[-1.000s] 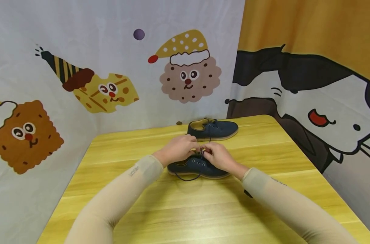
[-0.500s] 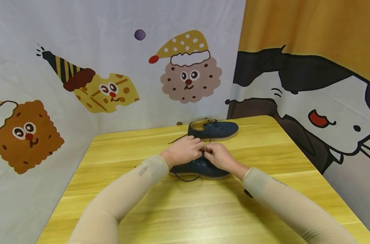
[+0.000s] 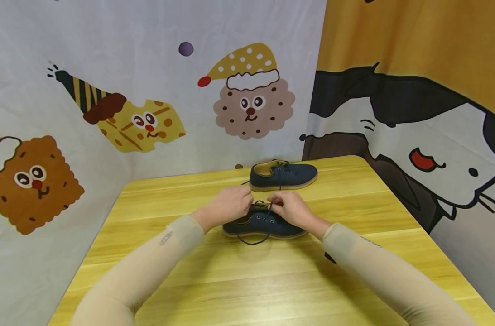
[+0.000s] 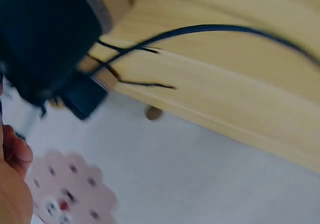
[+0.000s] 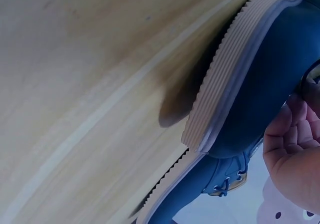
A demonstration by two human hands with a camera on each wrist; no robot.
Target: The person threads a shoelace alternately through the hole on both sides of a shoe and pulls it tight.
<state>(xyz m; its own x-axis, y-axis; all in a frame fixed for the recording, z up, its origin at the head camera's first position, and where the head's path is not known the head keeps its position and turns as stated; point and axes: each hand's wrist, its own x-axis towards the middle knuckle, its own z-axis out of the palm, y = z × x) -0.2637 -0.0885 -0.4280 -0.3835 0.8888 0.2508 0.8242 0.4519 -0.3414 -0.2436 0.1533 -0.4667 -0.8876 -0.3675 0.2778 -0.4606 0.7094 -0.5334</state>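
Observation:
A navy lace-up shoe (image 3: 285,230) with a pale sole stands side-on on the table, toe to the right. Over its opening, my left hand (image 3: 231,203) pinches a dark shoelace that arches up from the eyelets. My right hand (image 3: 292,208) is at the tongue, thumb and fingers pinching lace beside the eyelets. Another stretch of shoelace (image 3: 252,244) loops down the near side. In the left wrist view the shoe's heel (image 4: 47,38) fills the upper left, and my left fingertips are mostly cut off. The right wrist view shows my curled right hand (image 5: 295,159) beside the toe.
A matching navy shoe (image 3: 300,174), its lace in the eyelets, stands behind near the table's back edge. The wood-grain table (image 3: 214,290) meets a white cartoon-print curtain (image 3: 157,59) at the back. A small dark object (image 3: 330,257) shows below the right wrist.
My left hand first moves right to meet the right hand, then draws back left, and an arched bit of lace shows between them. My right hand stays nearly in place.

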